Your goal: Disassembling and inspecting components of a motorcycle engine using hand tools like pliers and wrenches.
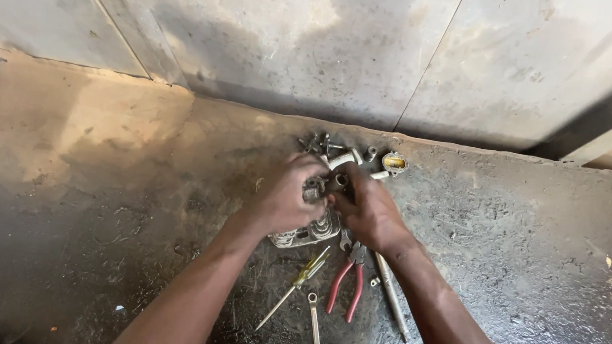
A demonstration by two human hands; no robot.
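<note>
We clamp both hands, left hand and right hand, around the finned metal part mid-floor to steady it, with red-handled pliers, screwdriver and loose bolts lying within reach nearby.

The finned casting is bare grey metal, dull and grimy. Just below the casting, the pliers have red plastic-coated handles (slightly glossy) and dark steel jaws. Left of the pliers, the screwdriver has a translucent yellow-green plastic handle and a bright metal shaft. Below the casting, the spanner is matt steel. The floor around the casting is rough, oil-darkened concrete with a wet sheen.
</note>
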